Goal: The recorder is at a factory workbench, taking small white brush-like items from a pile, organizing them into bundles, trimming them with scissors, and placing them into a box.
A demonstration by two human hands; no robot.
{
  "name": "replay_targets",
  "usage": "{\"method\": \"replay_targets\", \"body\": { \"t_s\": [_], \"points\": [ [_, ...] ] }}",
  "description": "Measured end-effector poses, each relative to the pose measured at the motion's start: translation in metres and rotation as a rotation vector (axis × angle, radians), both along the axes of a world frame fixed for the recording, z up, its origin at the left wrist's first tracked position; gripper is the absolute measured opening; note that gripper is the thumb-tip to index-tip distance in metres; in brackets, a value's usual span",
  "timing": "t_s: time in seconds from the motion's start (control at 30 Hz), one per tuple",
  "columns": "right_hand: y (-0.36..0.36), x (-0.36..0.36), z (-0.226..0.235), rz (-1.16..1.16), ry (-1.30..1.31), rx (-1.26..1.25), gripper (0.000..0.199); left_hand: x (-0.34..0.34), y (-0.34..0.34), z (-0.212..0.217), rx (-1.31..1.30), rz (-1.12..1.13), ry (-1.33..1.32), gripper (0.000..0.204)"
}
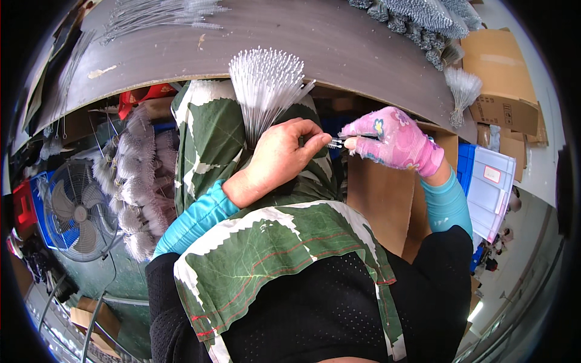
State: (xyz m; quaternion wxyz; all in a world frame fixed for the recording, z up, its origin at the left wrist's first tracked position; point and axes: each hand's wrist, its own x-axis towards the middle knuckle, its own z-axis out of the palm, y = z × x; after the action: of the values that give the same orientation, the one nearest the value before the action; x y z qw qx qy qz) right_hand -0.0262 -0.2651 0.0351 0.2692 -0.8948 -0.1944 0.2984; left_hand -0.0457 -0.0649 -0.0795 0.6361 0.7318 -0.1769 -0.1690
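My left hand (278, 158), bare, is closed around a fanned bundle of thin white bristle-tipped wires (265, 85) that stands up in front of the grey table edge. My right hand (396, 140), in a pink flowered glove, pinches the end of one small wire brush (334, 144) that reaches across to the fingertips of my left hand. Both hands hover above my lap, which is covered by a green leaf-print cloth (254, 248). Blue sleeves cover both forearms.
A grey curved tabletop (339, 42) spans the top, with wire brushes lying at its left (163, 15) and grey brush bundles at its right (423, 24). Cardboard boxes (502, 78) and blue crates (487, 181) stand right. A fan (75, 212) and fluffy brush bundles (136, 181) sit left.
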Motion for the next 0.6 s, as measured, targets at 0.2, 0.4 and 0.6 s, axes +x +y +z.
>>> {"method": "replay_targets", "body": {
  "t_s": [0.2, 0.4, 0.6],
  "points": [
    [0.0015, 0.0043, 0.0014, -0.007, 0.108, -0.043, 0.025, -0.0008, 0.0004, 0.0000, 0.048, -0.035, -0.023, 0.019],
    [0.0003, 0.0026, 0.0009, -0.081, 0.186, 0.036, 0.026, -0.0028, 0.0016, 0.0005, 0.046, -0.037, -0.034, 0.018],
    [0.0005, 0.0038, -0.0039, -0.034, 0.196, -0.031, 0.026, -0.0030, 0.0013, -0.0026, 0.029, -0.044, -0.055, 0.019]
  ]
}}
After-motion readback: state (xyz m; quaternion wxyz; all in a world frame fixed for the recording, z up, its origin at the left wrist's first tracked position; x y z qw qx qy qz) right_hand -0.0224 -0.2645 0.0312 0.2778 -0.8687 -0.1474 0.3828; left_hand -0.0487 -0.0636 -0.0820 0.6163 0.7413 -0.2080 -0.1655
